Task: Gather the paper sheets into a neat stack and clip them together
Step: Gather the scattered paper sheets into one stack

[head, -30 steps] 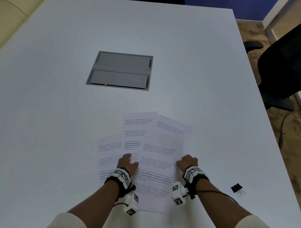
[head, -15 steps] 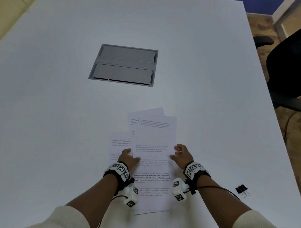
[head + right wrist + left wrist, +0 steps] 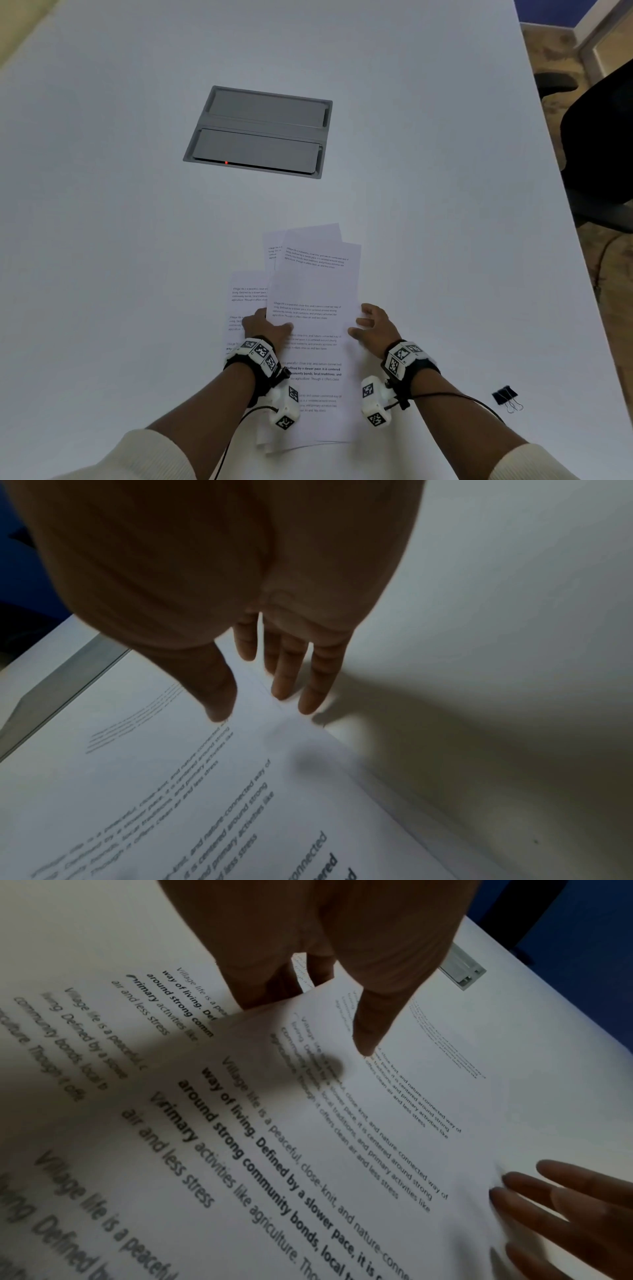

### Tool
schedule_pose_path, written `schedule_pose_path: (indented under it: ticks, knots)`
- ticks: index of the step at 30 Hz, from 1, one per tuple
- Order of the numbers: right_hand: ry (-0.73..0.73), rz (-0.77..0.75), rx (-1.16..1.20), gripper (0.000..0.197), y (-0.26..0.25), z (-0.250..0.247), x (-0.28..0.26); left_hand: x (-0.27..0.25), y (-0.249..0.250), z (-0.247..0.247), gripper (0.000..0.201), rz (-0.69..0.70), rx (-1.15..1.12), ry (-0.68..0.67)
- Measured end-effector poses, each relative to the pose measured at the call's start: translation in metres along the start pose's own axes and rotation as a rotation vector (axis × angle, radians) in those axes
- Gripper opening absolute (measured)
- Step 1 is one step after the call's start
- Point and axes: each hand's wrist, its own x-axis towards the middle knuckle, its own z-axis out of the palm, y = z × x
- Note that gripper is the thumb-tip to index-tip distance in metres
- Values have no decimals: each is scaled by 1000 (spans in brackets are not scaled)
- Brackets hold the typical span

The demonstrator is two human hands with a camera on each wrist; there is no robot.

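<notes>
Several printed paper sheets (image 3: pixel 315 284) lie overlapped near the table's front edge, with one sheet still sticking out to the left. My left hand (image 3: pixel 265 323) holds the left edge of the upper sheets. In the left wrist view its thumb (image 3: pixel 366 1031) lies on top of the sheets (image 3: pixel 342 1123) and its fingers go underneath. My right hand (image 3: pixel 368 322) is spread at the sheets' right edge, where its straight fingers (image 3: pixel 284 680) touch the paper (image 3: pixel 171 791). A black binder clip (image 3: pixel 506 399) lies on the table to the right of my right forearm.
A grey flip-lid cable box (image 3: pixel 257 132) is set into the white table (image 3: pixel 428 171) beyond the sheets. A black office chair (image 3: pixel 603 144) stands off the table's right edge. A thin cable runs from my right wrist towards the clip.
The fanned sheets have been drawn together: the sheet that stuck out at the right has slid in under the top one. My right hand has uncurled and now spreads along the right edge.
</notes>
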Motion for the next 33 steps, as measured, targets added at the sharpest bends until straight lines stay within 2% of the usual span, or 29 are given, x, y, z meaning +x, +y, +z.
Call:
schedule_pose_path:
  ticks: [2,6,10,13,16,18,21,24,27,30,33]
  knots:
    - [38,-11,-31,67,-2,5,-2,-1,2,1,70,-11,-9,2]
    - [11,-26,-81,62,-8,11,-3,2,-1,-2,73,-70,-152,-57]
    - [-40,-19,-84,63,-11,13,-4,2,-5,-6,52,-62,-142,-127]
    - [-79,-7,-90,63,-12,16,-6,4,-12,-12,54,-55,-86,-85]
    - [-76,-7,-106,60,-12,20,-8,6,-21,-24,74,-48,135,59]
    - [-80,-9,-105,58,-12,23,-10,6,-30,-32,69,-38,247,117]
    - [-104,-15,-110,54,-14,28,-13,4,-38,-42,61,-39,253,131]
    - [-157,-19,-112,54,-16,33,-14,5,-39,-47,74,-84,253,91]
    - [-191,-11,-103,56,-16,36,-13,7,-35,-45,76,-101,156,56]
    - [-204,-8,-99,58,-15,37,-13,7,-34,-37,72,-60,1,64]
    - [-192,3,-93,57,-12,34,-12,8,-33,-34,80,-66,-59,0]
